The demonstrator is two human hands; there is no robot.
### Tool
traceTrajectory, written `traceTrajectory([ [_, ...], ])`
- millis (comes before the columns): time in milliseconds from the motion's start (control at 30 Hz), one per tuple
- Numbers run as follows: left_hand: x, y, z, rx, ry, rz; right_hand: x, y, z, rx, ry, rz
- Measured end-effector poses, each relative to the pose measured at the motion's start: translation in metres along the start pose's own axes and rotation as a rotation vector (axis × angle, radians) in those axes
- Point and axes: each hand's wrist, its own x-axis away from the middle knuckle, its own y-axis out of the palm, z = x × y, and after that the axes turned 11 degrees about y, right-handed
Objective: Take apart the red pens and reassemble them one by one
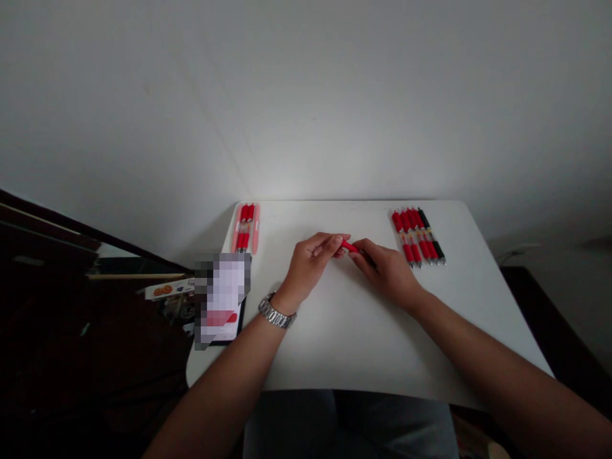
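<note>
Above the middle of the white table [335, 344], both hands are closed on one red pen [349, 246]. My left hand [318, 254], with a metal watch [277, 312] at its wrist, pinches the pen's left end between thumb and fingers. The right end is gripped by my right hand [382, 264], whose fingers cover much of it. To the right of my right hand lies a row of several red pens [412, 239], with a black pen [431, 236] at its right side.
At the table's back left lie red pens [245, 223] between two pink pens [255, 229]. A phone [227, 306], its screen partly pixelated, rests on the left edge. A pale wall [310, 95] rises behind the table. Dark clutter [182, 309] sits lower left.
</note>
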Motion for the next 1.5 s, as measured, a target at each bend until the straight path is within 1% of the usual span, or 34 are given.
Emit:
traceTrajectory([
  [100,0.0,0.0,0.0,0.022,-0.01,0.002,-0.001,0.002,-0.001,-0.017,0.009,0.037],
  [233,-0.001,-0.001,0.0,0.044,0.002,-0.015,-0.002,0.001,-0.002,-0.03,0.046,0.054],
  [367,-0.002,-0.001,-0.002,0.072,-0.001,0.007,-0.002,-0.001,-0.002,-0.069,-0.014,0.04],
  [467,-0.001,0.0,-0.004,0.089,-0.011,0.032,-0.003,-0.003,-0.002,-0.064,-0.057,0.07],
  [600,-0.001,-0.001,-0.008,0.104,-0.024,0.053,-0.003,-0.002,0.0,-0.012,-0.07,0.102],
  [833,0.0,-0.002,-0.007,0.096,-0.037,0.038,-0.002,0.003,0.002,-0.01,-0.023,0.175],
  [933,0.0,-0.001,-0.008,0.11,-0.039,0.047,-0.002,0.0,0.0,-0.008,-0.019,0.167],
  [1133,-0.001,0.0,-0.01,0.145,-0.042,0.075,-0.003,-0.004,-0.004,0.041,-0.078,0.137],
  [1333,0.0,-0.001,-0.009,0.153,-0.048,0.077,-0.003,-0.002,-0.001,0.05,-0.052,0.142],
  [1500,-0.001,-0.002,-0.007,0.158,-0.048,0.081,-0.003,-0.004,-0.003,0.036,-0.048,0.138],
])
